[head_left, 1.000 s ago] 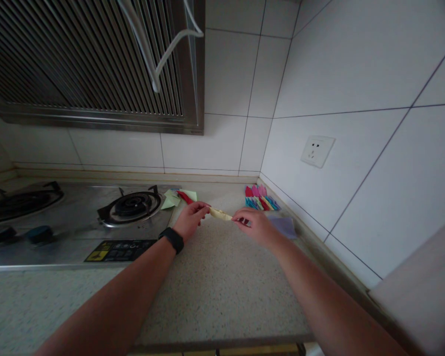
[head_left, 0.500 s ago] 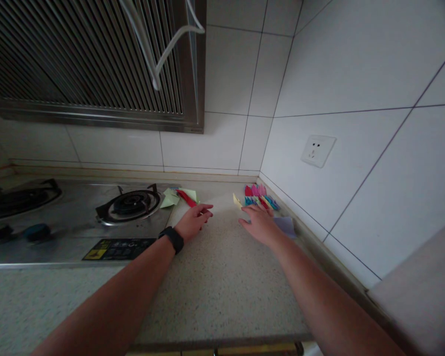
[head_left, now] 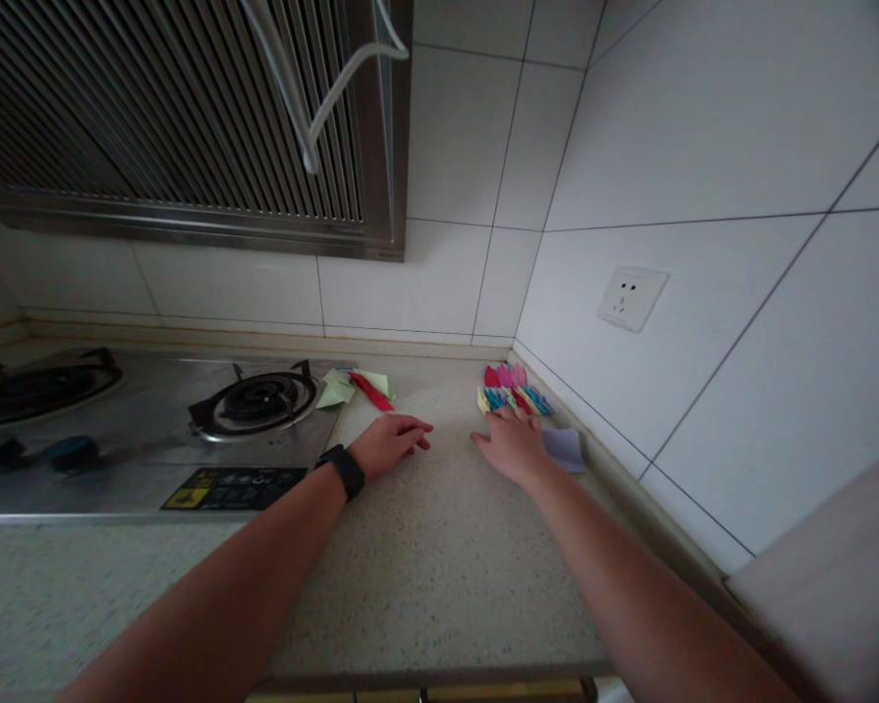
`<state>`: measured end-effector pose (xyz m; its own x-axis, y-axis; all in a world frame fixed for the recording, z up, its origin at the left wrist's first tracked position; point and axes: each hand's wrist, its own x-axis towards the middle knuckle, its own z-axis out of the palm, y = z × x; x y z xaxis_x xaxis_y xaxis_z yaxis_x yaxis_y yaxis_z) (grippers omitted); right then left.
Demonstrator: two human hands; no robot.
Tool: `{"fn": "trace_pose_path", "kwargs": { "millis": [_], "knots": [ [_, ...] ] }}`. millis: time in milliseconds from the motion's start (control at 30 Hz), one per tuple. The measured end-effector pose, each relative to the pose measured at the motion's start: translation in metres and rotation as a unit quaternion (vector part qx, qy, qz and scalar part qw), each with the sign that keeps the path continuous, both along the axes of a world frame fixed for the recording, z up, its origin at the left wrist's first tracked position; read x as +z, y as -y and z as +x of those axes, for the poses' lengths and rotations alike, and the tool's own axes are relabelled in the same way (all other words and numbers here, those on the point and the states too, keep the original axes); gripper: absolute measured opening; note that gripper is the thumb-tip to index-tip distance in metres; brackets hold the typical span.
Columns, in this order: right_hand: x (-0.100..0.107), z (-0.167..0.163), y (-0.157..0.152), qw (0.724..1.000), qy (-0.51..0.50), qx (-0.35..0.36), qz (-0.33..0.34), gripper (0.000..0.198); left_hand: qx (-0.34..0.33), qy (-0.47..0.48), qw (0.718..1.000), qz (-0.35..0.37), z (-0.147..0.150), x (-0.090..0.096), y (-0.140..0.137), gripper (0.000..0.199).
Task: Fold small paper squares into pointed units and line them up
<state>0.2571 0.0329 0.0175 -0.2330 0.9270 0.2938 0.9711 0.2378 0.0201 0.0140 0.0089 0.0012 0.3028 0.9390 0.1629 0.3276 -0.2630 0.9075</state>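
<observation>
Well behind the counter edge point(head_left: 439, 676), left fingers point(head_left: 414, 427) parted, right fingers point(head_left: 505, 424) spread by folded papers point(head_left: 496, 397).

folded pieces point(head_left: 517, 377): matt paper | hob point(head_left: 136, 493): shiny metal (steel-like) | wall tiles point(head_left: 454, 278): smooth, faint sheen | counter point(head_left: 439, 557): matt, stone-like

- Hood point(head_left: 183, 127): ribbed metal, above the stove.
- White strip point(head_left: 311, 151): bent, hanging before the hood.
- Stove point(head_left: 143, 478): steel, set in the bench, at left.
- Two burners point(head_left: 262, 398): round and black, side by side, the left one cut off by the view.
- Two knobs point(head_left: 71, 454): dark, near the stove's front.
- Label point(head_left: 234, 488): black and yellow, on the stove's front right corner.
- Socket point(head_left: 634, 299): white, on the right wall point(head_left: 703, 146), which is tiled.
- Bench point(head_left: 439, 576): pale, speckled.
</observation>
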Motion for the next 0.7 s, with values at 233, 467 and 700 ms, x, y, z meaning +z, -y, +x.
{"fn": "trace_pose_path", "kwargs": {
  "millis": [233, 467, 700],
  "knots": [
    [-0.0025, -0.0027, 0.0006, 1.0, 0.005, 0.011, 0.008, 0.046, -0.024, -0.002, 1.0, -0.011, 0.0002, -0.0022, -0.0003, 0.039],
    [-0.0013, -0.0048, -0.0013, 1.0, 0.007, 0.009, 0.011, 0.044, -0.027, -0.014, 0.999, -0.016, 0.0011, -0.0024, 0.0001, 0.041],
    [-0.002, -0.0054, -0.0022, 1.0, 0.003, 0.01, 0.011, 0.044, -0.028, -0.01, 0.999, -0.02, 0.0022, -0.004, -0.0001, 0.04]
  ]
}}
